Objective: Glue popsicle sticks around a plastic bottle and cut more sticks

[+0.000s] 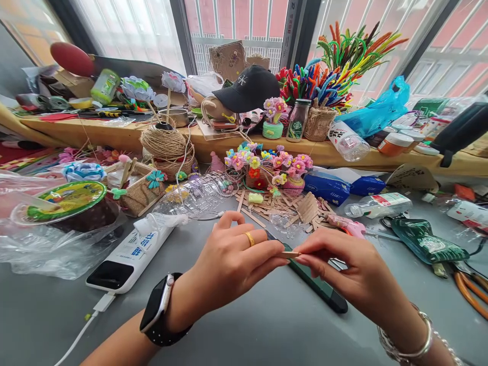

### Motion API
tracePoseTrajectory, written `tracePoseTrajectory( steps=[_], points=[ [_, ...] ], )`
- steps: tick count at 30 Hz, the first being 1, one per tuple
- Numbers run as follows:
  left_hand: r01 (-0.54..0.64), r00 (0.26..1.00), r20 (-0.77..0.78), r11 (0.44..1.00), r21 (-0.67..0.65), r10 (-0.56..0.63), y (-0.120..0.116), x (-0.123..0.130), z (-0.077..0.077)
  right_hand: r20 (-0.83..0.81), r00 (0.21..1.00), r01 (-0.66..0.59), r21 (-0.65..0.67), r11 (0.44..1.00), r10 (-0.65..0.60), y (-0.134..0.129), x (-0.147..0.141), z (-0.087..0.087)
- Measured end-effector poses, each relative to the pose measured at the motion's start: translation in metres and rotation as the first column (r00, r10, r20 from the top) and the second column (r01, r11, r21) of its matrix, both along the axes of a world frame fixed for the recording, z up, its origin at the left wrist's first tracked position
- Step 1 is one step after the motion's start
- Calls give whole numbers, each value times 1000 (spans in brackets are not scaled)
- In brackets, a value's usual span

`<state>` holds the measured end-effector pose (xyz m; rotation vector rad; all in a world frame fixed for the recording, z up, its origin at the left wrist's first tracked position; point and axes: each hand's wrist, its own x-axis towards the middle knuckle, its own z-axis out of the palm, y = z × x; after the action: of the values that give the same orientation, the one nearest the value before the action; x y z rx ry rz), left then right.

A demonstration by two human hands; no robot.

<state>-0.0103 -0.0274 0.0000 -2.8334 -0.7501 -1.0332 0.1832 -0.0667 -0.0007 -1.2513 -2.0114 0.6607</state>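
Observation:
A short wooden craft stick (291, 254) is held level between my two hands, above the middle of the grey table. My left hand (236, 256), with a ring and a black-strapped watch, pinches its left end between thumb and fingers. At the other end, the thumb and index finger of my right hand (343, 262) grip it. Much of the stick is covered by fingertips. Below the hands lies a dark green phone (324, 287), partly hidden. Just behind them spreads a pile of loose craft sticks (259, 208).
A white power bank (129, 262) with a cable lies left, near a food bowl (68, 203) in plastic. To the right are a pink glue gun (353, 224), a clear bottle (381, 204) and orange-handled scissors (467, 290). Behind stand pipe-cleaner flowers (299, 165) and a twine ball (163, 141).

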Motion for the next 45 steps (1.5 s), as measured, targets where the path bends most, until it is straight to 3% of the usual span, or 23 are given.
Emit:
tracePoseTrajectory(
  steps=[7, 12, 16, 19, 24, 27, 31, 35, 40, 45],
  points=[
    [14, 1000, -21, 986, 163, -11, 0, -2, 2, 7, 1000, 11, 189, 982, -12, -1, -1, -2],
    [20, 999, -49, 986, 165, -12, 1, -2, 1, 15, 999, 23, 323, 946, -30, -1, -4, -4],
    [-4, 1000, -29, 997, 80, 6, 1, -2, -1, 24, 998, 38, 440, 897, -53, -1, -5, -6],
    [9, 1000, -15, 998, -60, -10, 0, -2, 0, 37, 999, 16, 496, 868, -39, -2, -5, -9],
    [52, 998, -5, 953, -300, -56, -7, -1, 7, 33, 999, -10, 554, 833, -10, -4, -5, -10],
    [-26, 999, 25, 985, -168, 31, -11, -1, 6, -31, 999, 50, 482, 875, -40, -4, -6, -6],
    [-118, 990, 97, 977, 175, 102, -11, -1, 0, -227, 971, 98, 122, 988, -68, -4, -7, -3],
    [-135, 990, 73, 932, 336, 117, -11, -2, -5, -465, 882, 10, -146, 989, -77, -6, -12, -7],
    [-132, 991, 68, 888, 441, 114, -12, -2, -7, -547, 831, -43, -240, 970, -99, -6, -18, -10],
    [-90, 996, 36, 878, 470, 83, -13, -1, -9, -556, 828, -67, -235, 970, -77, -7, -20, -12]
  ],
)
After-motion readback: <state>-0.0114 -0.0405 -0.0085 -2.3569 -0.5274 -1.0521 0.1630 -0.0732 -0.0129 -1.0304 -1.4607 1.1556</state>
